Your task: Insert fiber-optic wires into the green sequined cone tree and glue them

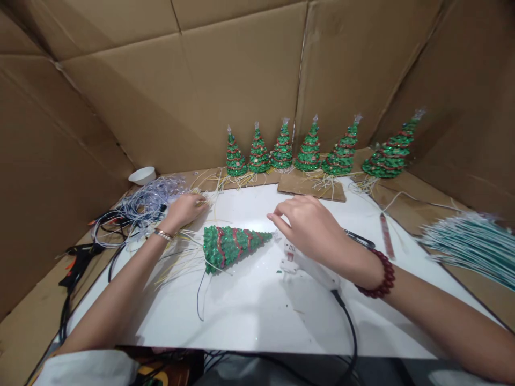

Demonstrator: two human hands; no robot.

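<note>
A green glittery Christmas tree ornament (231, 247) with red garlands lies on its side on the white board, its clear star tip pointing right. Thin yellow and white wires spread from its base. My left hand (185, 212) is beyond the base, its fingers apart and reaching among loose wires (213, 199). To the right of the tip, my right hand (308, 222) is raised, thumb and fingertips drawn together; anything between them is too small to see. Below that hand a white corded tool (289, 262) lies on the board, partly covered by it.
Several finished-looking trees (309, 150) stand along the cardboard back wall. At left are a tangle of clear-and-white wires (148, 206), a white bowl (142, 176) and a black glue gun (78, 262). Tweezers (360, 239), a red strip (387, 236) and green-white wire bundles (475, 244) lie right.
</note>
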